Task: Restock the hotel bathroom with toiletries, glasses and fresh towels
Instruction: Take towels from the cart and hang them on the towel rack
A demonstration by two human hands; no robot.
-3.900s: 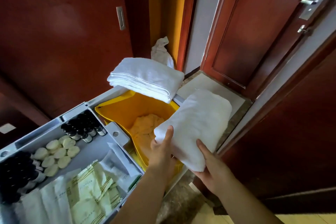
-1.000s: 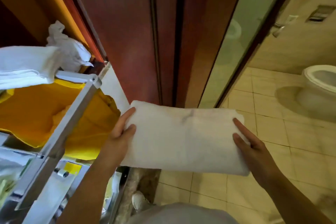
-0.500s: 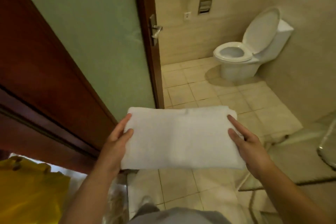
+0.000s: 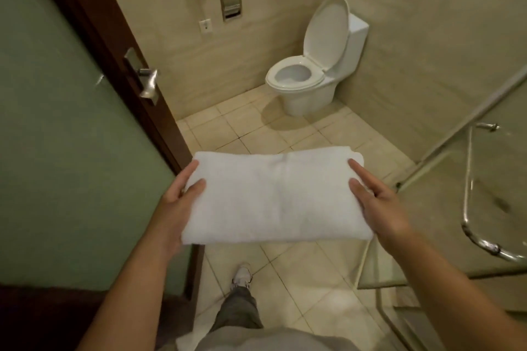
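Holding a folded white towel (image 4: 273, 196) out flat in front of the body, over the tiled floor (image 4: 256, 128) just inside the bathroom doorway. Left hand (image 4: 176, 202) grasps the left end with its thumb on top, and right hand (image 4: 379, 208) clasps the right end the same way. One shoe (image 4: 241, 276) pokes out below. Frosted door (image 4: 71, 137) with a metal handle (image 4: 148, 84) stands open on the left, toilet (image 4: 310, 77) ahead with its lid up, glass shower screen (image 4: 470, 179) on the right.

toilet (image 4: 309, 94): lid up, by far wall | door (image 4: 57, 122): open, left | shower glass (image 4: 502, 157): right | floor (image 4: 251, 128): beige tiles
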